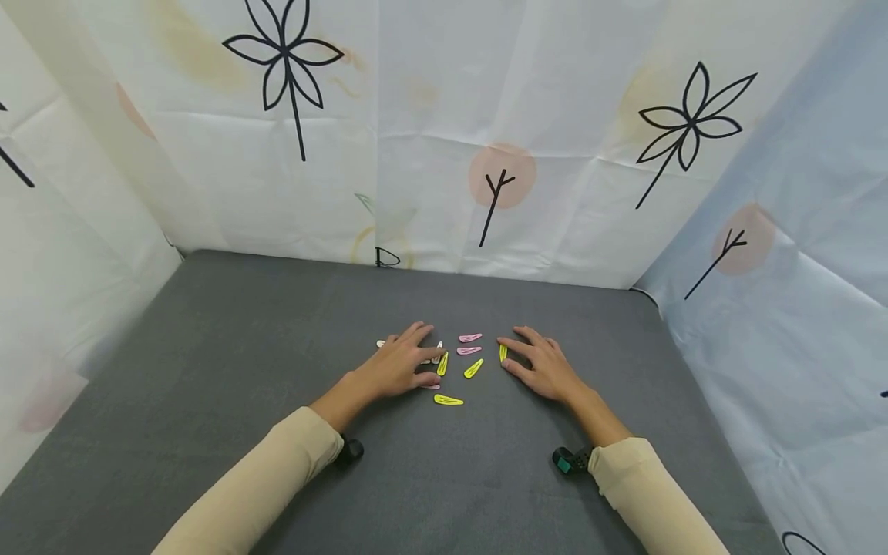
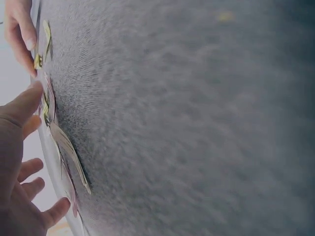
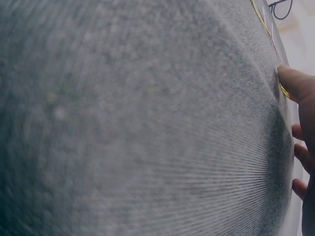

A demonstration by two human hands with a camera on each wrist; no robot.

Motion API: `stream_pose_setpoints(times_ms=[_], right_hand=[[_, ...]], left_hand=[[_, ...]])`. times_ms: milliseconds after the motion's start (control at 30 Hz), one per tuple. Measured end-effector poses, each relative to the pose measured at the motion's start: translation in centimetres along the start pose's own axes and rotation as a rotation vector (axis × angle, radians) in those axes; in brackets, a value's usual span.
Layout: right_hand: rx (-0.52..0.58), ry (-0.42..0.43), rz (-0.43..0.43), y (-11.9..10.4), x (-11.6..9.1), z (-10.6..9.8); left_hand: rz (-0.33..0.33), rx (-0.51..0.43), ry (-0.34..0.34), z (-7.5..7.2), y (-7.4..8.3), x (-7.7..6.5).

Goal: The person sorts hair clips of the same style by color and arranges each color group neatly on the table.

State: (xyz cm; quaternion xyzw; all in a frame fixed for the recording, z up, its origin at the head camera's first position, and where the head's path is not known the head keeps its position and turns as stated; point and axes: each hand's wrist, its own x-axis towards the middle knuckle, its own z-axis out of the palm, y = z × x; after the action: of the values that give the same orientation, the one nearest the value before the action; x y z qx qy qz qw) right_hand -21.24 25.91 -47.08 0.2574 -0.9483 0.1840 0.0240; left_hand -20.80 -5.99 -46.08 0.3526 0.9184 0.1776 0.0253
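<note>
My left hand (image 1: 398,364) spreads its fingers low over a group of snap hair clips. Its index fingertip and thumb come close to the two ends of a yellow hair clip (image 1: 442,364). Partly covered by this hand are a white clip (image 1: 438,353) and a pink clip (image 1: 431,386). On the other side, my right hand (image 1: 546,368) has its thumb and index finger extended around another yellow clip (image 1: 502,352), fingertips right at its ends. In the right wrist view, the thumb (image 3: 294,81) overlaps that clip. Its remaining fingers are spread apart.
Two pink clips (image 1: 469,338) and a slanted yellow clip (image 1: 474,368) lie between the hands. Nearer me is another yellow clip (image 1: 448,400). A white clip (image 1: 380,344) shows left of the left hand. Patterned white cloth (image 1: 444,193) encloses the grey table (image 1: 277,324).
</note>
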Motion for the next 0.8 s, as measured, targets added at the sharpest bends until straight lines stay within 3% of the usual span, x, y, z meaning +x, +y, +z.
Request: stream_pose_setpoints(times_ms=[367,800], right_hand=[[0.004,-0.005,0.011,-0.1,0.0,0.0],[0.007,0.008,0.010,-0.6,-0.1,-0.2]], left_hand=[[-0.058,0.000,-0.057,0.3,-0.7,1.1],[-0.049,-0.049,-0.017,0.1,-0.5,1.2]])
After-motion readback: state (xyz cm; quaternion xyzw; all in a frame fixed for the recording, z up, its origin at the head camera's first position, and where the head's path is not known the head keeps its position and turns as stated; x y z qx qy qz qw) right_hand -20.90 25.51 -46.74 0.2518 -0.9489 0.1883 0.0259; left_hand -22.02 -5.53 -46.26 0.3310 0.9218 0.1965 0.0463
